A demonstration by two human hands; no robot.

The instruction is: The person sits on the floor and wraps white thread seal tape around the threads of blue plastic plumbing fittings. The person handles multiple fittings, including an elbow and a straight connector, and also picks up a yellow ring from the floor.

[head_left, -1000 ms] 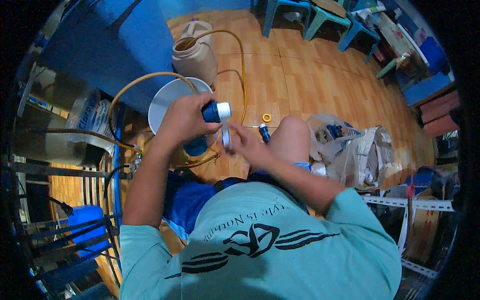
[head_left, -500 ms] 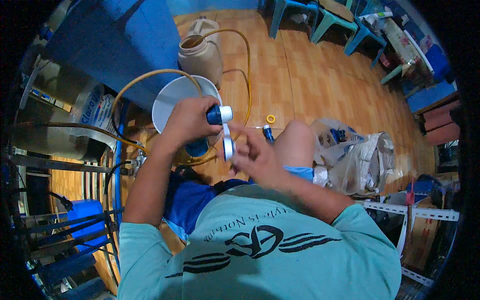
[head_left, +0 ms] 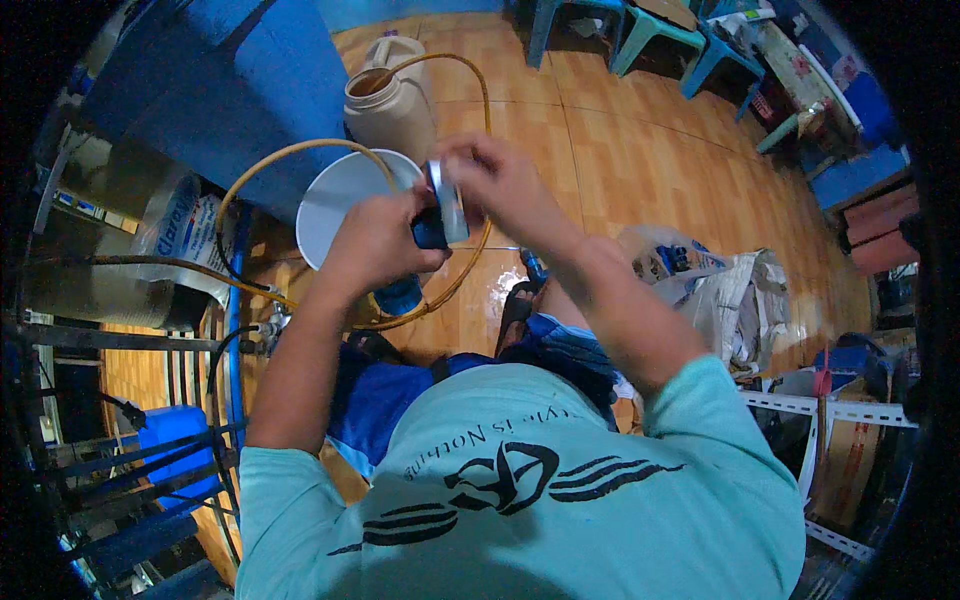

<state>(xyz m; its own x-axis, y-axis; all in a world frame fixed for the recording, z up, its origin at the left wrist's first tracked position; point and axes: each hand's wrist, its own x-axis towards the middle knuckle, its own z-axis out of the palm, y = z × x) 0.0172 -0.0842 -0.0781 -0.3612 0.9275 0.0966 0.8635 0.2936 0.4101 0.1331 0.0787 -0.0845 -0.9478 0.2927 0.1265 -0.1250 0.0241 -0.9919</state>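
Observation:
My left hand is closed round a dark blue bottle, whose lower end shows below the palm. Against the bottle's upper end is a narrow, pale ring-shaped roll that looks like tape. My right hand, partly blurred, has its fingers curled on the roll's upper edge. The roll covers the bottle's top. Beyond and below my left hand stands a white bucket with a yellowish hose running into it.
A beige jug with a hose in its mouth stands behind the bucket. On the floor by my knee lies another small blue bottle. Plastic bags sit at right, stools at the far side, and a metal rack at left.
My right hand has risen from below the roll to its upper edge, and the roll has swung up against the bottle's top. My right leg has shifted, hiding the yellow ring on the floor.

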